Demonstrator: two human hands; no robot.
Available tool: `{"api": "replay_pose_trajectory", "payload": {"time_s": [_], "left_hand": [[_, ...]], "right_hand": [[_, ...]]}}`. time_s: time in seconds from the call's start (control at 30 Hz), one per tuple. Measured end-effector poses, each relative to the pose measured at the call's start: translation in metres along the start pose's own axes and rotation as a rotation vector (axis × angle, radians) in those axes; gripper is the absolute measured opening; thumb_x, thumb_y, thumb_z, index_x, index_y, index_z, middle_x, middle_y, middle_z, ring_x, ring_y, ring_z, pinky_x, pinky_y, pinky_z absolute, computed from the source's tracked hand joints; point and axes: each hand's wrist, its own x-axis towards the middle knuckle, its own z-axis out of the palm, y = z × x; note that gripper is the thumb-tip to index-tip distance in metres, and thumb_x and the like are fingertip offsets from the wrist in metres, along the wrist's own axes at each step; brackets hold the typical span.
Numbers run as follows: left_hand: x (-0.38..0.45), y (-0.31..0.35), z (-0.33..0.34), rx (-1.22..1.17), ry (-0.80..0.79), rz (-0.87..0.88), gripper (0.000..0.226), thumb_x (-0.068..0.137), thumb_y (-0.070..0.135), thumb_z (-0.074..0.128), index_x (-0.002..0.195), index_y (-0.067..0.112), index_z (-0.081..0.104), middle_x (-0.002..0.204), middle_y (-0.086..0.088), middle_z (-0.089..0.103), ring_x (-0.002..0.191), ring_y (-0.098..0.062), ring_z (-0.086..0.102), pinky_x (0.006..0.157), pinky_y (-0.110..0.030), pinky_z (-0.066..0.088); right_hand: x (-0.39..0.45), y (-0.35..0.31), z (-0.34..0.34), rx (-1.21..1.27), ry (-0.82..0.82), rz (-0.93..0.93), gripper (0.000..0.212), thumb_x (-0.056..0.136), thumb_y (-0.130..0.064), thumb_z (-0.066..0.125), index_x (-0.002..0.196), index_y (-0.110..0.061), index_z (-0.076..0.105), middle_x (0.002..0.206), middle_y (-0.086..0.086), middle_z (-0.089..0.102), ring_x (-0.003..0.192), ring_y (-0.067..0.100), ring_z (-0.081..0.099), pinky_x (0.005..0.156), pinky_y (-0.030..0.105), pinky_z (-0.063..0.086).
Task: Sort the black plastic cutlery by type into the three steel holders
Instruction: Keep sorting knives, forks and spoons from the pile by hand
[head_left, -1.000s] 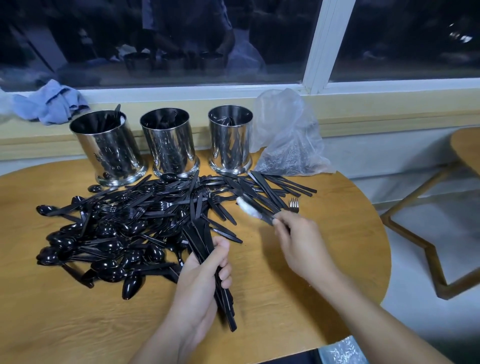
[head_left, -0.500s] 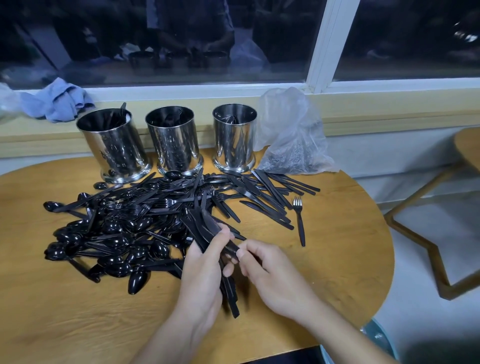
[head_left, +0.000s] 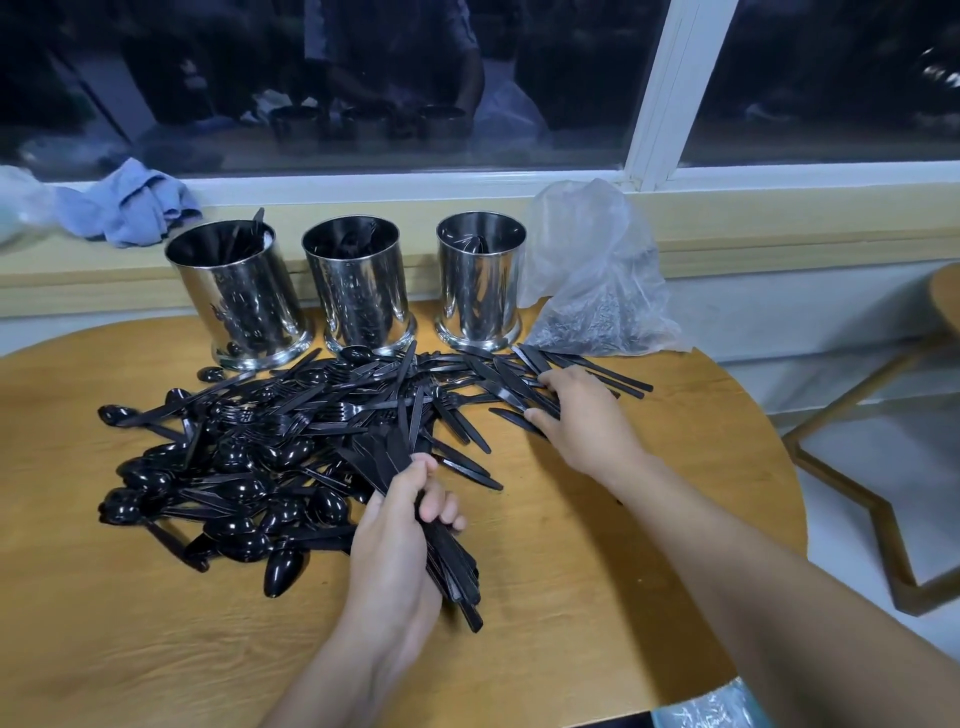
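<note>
A heap of black plastic cutlery (head_left: 249, 447) covers the left and middle of the round wooden table (head_left: 597, 597): spoons at the left, forks in the middle, knives (head_left: 498, 379) at the right. Three steel holders stand at the back: left (head_left: 236, 296), middle (head_left: 361, 291), right (head_left: 480, 286), each with some black cutlery inside. My left hand (head_left: 400, 535) is shut on a bundle of black knives (head_left: 452, 566), handles pointing toward me. My right hand (head_left: 584, 421) rests fingers-down on the loose knives at the heap's right side; whether it grips one is hidden.
A crumpled clear plastic bag (head_left: 597, 280) lies right of the right holder. A blue cloth (head_left: 130, 208) sits on the window sill behind the holders. A wooden chair frame (head_left: 857, 467) stands off the table's right edge.
My right hand left the bundle in my left hand and reached out to the loose knives at the right. The left hand kept its bundle.
</note>
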Motion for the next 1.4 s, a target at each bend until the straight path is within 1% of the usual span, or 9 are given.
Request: {"api": "replay_pose_trajectory", "payload": {"time_s": [0.1, 0.23, 0.5, 0.63, 0.7, 0.83, 0.93, 1.13, 1.4], "left_hand": [[0.002, 0.001, -0.005, -0.013, -0.006, -0.025, 0.011, 0.111, 0.025, 0.064, 0.114, 0.015, 0.067, 0.076, 0.001, 0.038, 0.067, -0.015, 0.044, 0.068, -0.035, 0.040], [0.004, 0.002, -0.010, -0.010, -0.024, -0.025, 0.012, 0.110, 0.024, 0.064, 0.118, 0.015, 0.065, 0.076, 0.001, 0.039, 0.068, -0.015, 0.044, 0.066, -0.034, 0.037], [0.009, -0.002, -0.010, -0.003, -0.037, -0.025, 0.012, 0.111, 0.022, 0.064, 0.118, 0.013, 0.068, 0.077, 0.000, 0.042, 0.069, -0.016, 0.046, 0.066, -0.034, 0.038], [0.010, -0.002, -0.010, -0.003, -0.028, -0.035, 0.012, 0.110, 0.021, 0.065, 0.118, 0.013, 0.069, 0.076, 0.000, 0.044, 0.069, -0.016, 0.047, 0.067, -0.034, 0.039], [0.009, -0.003, -0.009, 0.004, -0.027, -0.035, 0.011, 0.110, 0.020, 0.065, 0.117, 0.012, 0.069, 0.075, 0.000, 0.045, 0.069, -0.016, 0.047, 0.067, -0.035, 0.039], [0.009, -0.005, -0.009, 0.021, -0.023, -0.030, 0.011, 0.110, 0.019, 0.065, 0.117, 0.012, 0.070, 0.075, -0.001, 0.045, 0.069, -0.016, 0.047, 0.067, -0.035, 0.039], [0.007, -0.006, -0.010, 0.033, -0.024, -0.030, 0.011, 0.110, 0.020, 0.066, 0.116, 0.012, 0.070, 0.075, 0.000, 0.045, 0.069, -0.017, 0.047, 0.067, -0.034, 0.040], [0.004, -0.002, -0.011, 0.026, -0.026, -0.041, 0.010, 0.110, 0.020, 0.067, 0.114, 0.012, 0.071, 0.075, -0.001, 0.046, 0.069, -0.016, 0.048, 0.067, -0.034, 0.040], [0.003, 0.002, -0.015, 0.038, -0.029, -0.042, 0.011, 0.109, 0.022, 0.068, 0.113, 0.011, 0.071, 0.076, 0.000, 0.047, 0.069, -0.017, 0.049, 0.066, -0.034, 0.042]], "right_hand": [[0.005, -0.003, 0.006, -0.063, 0.027, -0.003, 0.054, 0.098, -0.047, 0.077, 0.143, -0.021, 0.064, 0.134, 0.003, 0.067, 0.123, 0.028, 0.064, 0.107, 0.048, 0.053], [0.005, -0.004, 0.014, -0.102, 0.048, -0.016, 0.029, 0.100, -0.040, 0.075, 0.121, -0.020, 0.074, 0.108, -0.001, 0.070, 0.107, 0.027, 0.065, 0.102, 0.047, 0.050], [0.003, -0.001, 0.017, -0.132, 0.037, -0.020, 0.016, 0.109, -0.033, 0.060, 0.104, -0.020, 0.066, 0.102, 0.001, 0.065, 0.100, 0.029, 0.063, 0.097, 0.048, 0.049], [0.000, -0.007, 0.018, -0.327, 0.012, -0.068, 0.015, 0.113, -0.028, 0.050, 0.115, -0.017, 0.059, 0.113, 0.004, 0.066, 0.107, 0.029, 0.063, 0.095, 0.043, 0.045], [-0.001, -0.011, 0.020, -0.385, -0.006, -0.075, 0.008, 0.110, -0.020, 0.055, 0.117, -0.017, 0.056, 0.117, 0.005, 0.067, 0.108, 0.029, 0.062, 0.093, 0.041, 0.043], [-0.001, -0.013, 0.021, -0.394, -0.016, -0.057, 0.017, 0.103, -0.017, 0.068, 0.113, -0.021, 0.054, 0.113, 0.002, 0.067, 0.107, 0.028, 0.063, 0.090, 0.042, 0.039], [0.001, -0.014, 0.021, -0.393, -0.052, -0.031, 0.012, 0.107, -0.021, 0.064, 0.115, -0.020, 0.055, 0.115, 0.002, 0.064, 0.112, 0.028, 0.061, 0.097, 0.045, 0.038], [0.004, -0.018, 0.018, -0.316, -0.144, 0.053, 0.023, 0.105, -0.020, 0.065, 0.125, -0.017, 0.053, 0.128, 0.006, 0.060, 0.124, 0.031, 0.056, 0.105, 0.047, 0.039], [-0.004, -0.019, 0.011, -0.139, -0.121, 0.073, 0.012, 0.112, -0.024, 0.056, 0.106, -0.019, 0.048, 0.088, -0.001, 0.064, 0.086, 0.029, 0.061, 0.097, 0.049, 0.037]]}}
